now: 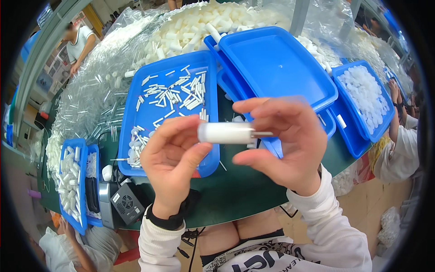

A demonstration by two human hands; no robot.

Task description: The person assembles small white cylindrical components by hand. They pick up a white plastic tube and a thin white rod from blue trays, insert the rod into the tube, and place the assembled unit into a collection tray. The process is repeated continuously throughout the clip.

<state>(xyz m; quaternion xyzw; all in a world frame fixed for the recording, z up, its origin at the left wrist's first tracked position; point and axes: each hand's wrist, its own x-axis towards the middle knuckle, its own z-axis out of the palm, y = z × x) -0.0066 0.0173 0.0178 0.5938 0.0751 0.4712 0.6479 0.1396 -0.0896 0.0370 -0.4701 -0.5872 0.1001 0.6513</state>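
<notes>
Between my hands a white cylinder (225, 133) lies level, with a translucent cap-like left end and a thin grey rod (263, 134) sticking out of its right end. My left hand (171, 156) pinches the cylinder's left end between thumb and fingers. My right hand (290, 140) is spread around the rod's end, thumb below and fingers above, slightly blurred and apparently not touching it. Behind my left hand is a blue tray (128, 122) with many short white sticks (195, 94) and some small translucent pieces at its near left corner.
Stacked blue trays (276, 59) stand beyond my right hand. At the right, another tray holds translucent white pieces (364, 97). A heap of white cylinders (199, 25) and clear plastic bags (97, 86) line the back. A black boxy device (129, 202) sits left; people work around the table.
</notes>
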